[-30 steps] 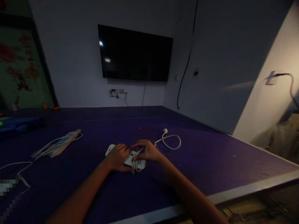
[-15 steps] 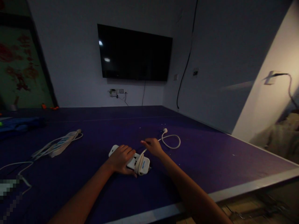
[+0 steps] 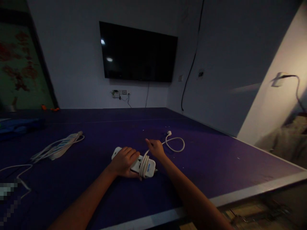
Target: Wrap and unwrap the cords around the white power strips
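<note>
Left fingers (image 3: 130, 154) clasp power strip (image 3: 151, 168), middle hidden | right fingers (image 3: 153, 145) closed round cord (image 3: 144, 165), tips hidden

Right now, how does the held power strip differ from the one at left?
The held strip has cord wound crosswise near one end; the left strip has cord looped lengthwise. The left hand grips the held strip; no hand touches the left strip. Both have pale casings and cords.

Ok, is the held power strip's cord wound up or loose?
Partly wound: several turns of cord wrap the power strip, but the rest loops loose beyond the right hand to the plug.
</note>
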### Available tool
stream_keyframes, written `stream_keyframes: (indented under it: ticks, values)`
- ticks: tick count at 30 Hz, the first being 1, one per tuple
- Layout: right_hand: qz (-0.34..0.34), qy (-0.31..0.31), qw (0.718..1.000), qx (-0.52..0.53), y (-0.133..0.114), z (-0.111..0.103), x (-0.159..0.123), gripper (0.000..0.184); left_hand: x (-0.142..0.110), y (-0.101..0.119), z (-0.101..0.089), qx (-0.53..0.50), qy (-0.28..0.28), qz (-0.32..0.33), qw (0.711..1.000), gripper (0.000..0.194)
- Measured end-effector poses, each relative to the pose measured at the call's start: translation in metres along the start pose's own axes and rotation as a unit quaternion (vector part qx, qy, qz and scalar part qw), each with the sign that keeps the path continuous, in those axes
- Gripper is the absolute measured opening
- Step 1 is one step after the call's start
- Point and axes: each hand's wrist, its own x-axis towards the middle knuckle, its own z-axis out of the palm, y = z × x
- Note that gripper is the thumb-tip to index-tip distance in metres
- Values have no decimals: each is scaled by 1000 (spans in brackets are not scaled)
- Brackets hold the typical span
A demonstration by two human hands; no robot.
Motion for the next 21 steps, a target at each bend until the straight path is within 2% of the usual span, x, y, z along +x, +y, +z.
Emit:
stream_keyframes:
  ticks: [7,11,15,21]
  values:
    - [31,-13,999,-15,3,9,-3,69,-2,-6,-3,42,80,-51,995,81]
    - [60,-56,996,-21,-1,18,-6,72,-6,-7,-5,61,123,-61,989,81]
    - [76,-115,990,-34,-10,23,-5,69,-7,-3,-5,50,132,-80,987,84]
    - [33,-145,988,-34,-10,28,-8,54,-6,-1,-2,42,103,-123,986,95]
